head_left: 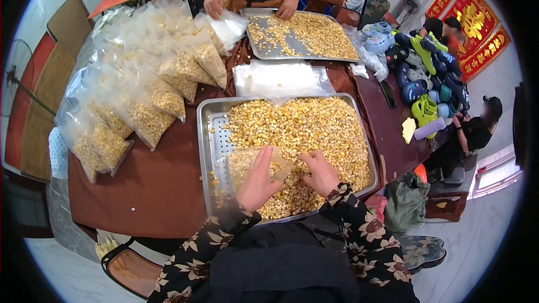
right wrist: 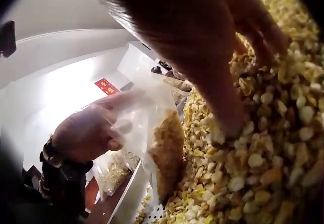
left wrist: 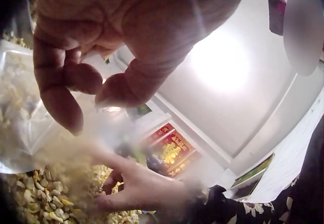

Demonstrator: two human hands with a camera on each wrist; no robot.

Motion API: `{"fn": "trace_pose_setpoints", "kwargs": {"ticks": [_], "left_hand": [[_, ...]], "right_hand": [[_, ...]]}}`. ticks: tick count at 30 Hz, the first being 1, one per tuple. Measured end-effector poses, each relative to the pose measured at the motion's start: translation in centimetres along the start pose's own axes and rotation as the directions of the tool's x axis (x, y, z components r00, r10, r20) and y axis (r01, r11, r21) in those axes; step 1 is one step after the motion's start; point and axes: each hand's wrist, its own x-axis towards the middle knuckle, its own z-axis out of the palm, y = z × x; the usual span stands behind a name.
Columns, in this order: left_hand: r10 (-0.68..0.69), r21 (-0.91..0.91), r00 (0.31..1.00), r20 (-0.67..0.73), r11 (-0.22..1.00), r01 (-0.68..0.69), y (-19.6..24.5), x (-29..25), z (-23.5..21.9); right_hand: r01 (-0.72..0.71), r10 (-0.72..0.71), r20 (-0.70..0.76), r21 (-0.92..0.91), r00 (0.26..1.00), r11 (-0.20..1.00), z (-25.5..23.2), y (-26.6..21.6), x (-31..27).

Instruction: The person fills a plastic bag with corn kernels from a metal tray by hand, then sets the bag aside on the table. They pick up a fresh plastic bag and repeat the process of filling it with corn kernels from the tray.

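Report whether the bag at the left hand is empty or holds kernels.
It holds kernels: the right wrist view shows them through the bag's clear side.

Both forearms (head_left: 368,230) extended far; left hand (head_left: 260,184) bent, thumb toward fingers; right hand (head_left: 322,176) fingers angled down.

Head: bright, fisheye-bowed, black-rimmed | left wrist: glares off smooth white ceiling (left wrist: 243,97), blurs low-centre | right wrist: dark-cornered, shadowed
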Motion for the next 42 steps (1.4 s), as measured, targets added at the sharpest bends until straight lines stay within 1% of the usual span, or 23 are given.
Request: {"fn": "trace_pose_setpoints", "kwargs": {"ticks": [1,3,6,7,8,10,14,17,20,21,22,24,26,28,29,30,32,36,37,38,40,41,42], "left_hand": [[0.003,-0.011,1.0,-0.002,1.0,-0.003,0.0,0.0,-0.1],[0.004,-0.018,1.0,-0.004,1.0,-0.004,0.1,0.0,-0.2],[0.007,-0.022,1.0,-0.006,1.0,-0.007,0.0,-0.1,-0.3],[0.009,-0.016,1.0,-0.004,1.0,-0.009,0.0,-0.1,-0.2],[0.008,-0.018,1.0,-0.007,1.0,-0.008,0.0,-0.1,-0.3],[-0.009,-0.01,1.0,0.003,1.0,0.009,0.2,-0.1,-0.3],[-0.005,-0.018,1.0,0.004,1.0,0.005,-0.2,0.0,0.0],[0.007,-0.033,1.0,-0.007,0.999,-0.007,-0.3,0.1,0.1],[0.004,-0.028,1.0,0.004,1.0,-0.003,-0.5,0.0,-0.1],[0.008,-0.041,1.0,0.005,0.999,-0.008,-0.6,0.0,-0.1],[0.013,-0.055,1.0,0.006,0.998,-0.013,-0.6,0.0,-0.1],[0.015,-0.048,1.0,0.002,0.999,-0.015,-0.6,-0.1,-0.2],[0.019,-0.041,1.0,0.0,0.999,-0.019,-0.4,-0.1,-0.3],[0.002,-0.071,1.0,-0.009,0.997,-0.002,-0.2,-0.2,-0.6],[0.002,-0.07,1.0,-0.01,0.998,-0.003,-0.2,-0.2,-0.7],[-0.019,-0.092,1.0,-0.007,0.996,0.018,-0.2,-0.3,-0.9],[-0.041,-0.112,0.999,-0.004,0.993,0.041,0.0,-0.4,-1.0],[-0.05,-0.098,0.999,-0.003,0.994,0.049,0.2,-0.5,-1.0],[-0.046,-0.092,0.999,-0.005,0.995,0.045,0.1,-0.4,-0.9],[-0.045,-0.09,0.999,-0.003,0.995,0.044,0.1,-0.4,-0.8],[-0.037,-0.086,0.999,-0.005,0.996,0.036,-0.1,-0.4,-0.7],[-0.035,-0.084,0.999,-0.004,0.996,0.035,-0.1,-0.3,-0.7],[-0.04,-0.087,0.999,-0.004,0.995,0.04,0.0,-0.3,-0.7]], "right_hand": [[0.002,-0.002,-0.002,0.001,1.0,1.0,0.3,0.4,0.3],[0.027,-0.016,-0.075,0.157,0.997,0.987,0.8,1.4,1.0],[0.058,-0.039,-0.096,0.203,0.995,0.977,0.4,1.8,1.9],[0.144,-0.105,-0.177,0.22,0.979,0.965,0.2,1.5,2.2],[0.145,-0.107,-0.175,0.218,0.979,0.965,-0.3,1.2,2.3],[0.057,-0.027,-0.088,0.362,0.996,0.931,-1.8,-0.1,2.4],[0.049,-0.034,-0.043,0.406,0.998,0.913,-4.3,-3.6,2.5],[0.076,-0.094,0.017,0.441,0.995,0.894,-4.9,-5.7,2.4],[0.124,-0.137,-0.015,0.533,0.991,0.837,-4.7,-6.7,2.3],[0.049,-0.084,0.037,0.563,0.996,0.825,-5.2,-7.1,2.2],[0.049,-0.084,0.038,0.562,0.996,0.826,-5.1,-6.9,2.4],[0.105,-0.07,-0.088,0.499,0.994,0.86,-4.4,-5.5,3.0],[0.082,-0.046,-0.086,0.487,0.995,0.869,-3.5,-3.6,3.5],[0.174,-0.169,-0.055,0.113,0.984,0.978,-2.9,-2.0,3.6],[0.21,-0.211,0.026,0.008,0.977,0.978,-2.3,-1.3,3.4],[0.212,-0.213,0.025,0.008,0.977,0.977,-1.7,-1.0,3.1],[0.243,-0.238,0.052,-0.263,0.97,0.934,-0.8,-1.3,2.5],[0.21,-0.193,0.084,-0.314,0.978,0.926,0.5,-2.2,1.6],[0.218,-0.228,0.0,-0.3,0.974,0.929,0.5,-2.4,1.5],[0.215,-0.226,-0.002,-0.298,0.974,0.93,0.8,-2.0,1.7],[0.186,-0.194,-0.039,-0.148,0.98,0.971,1.6,-0.9,2.4],[0.186,-0.193,-0.041,-0.148,0.98,0.971,1.7,-0.6,2.5],[0.142,-0.142,-0.047,-0.003,0.989,0.99,1.7,-0.4,2.7]]}}
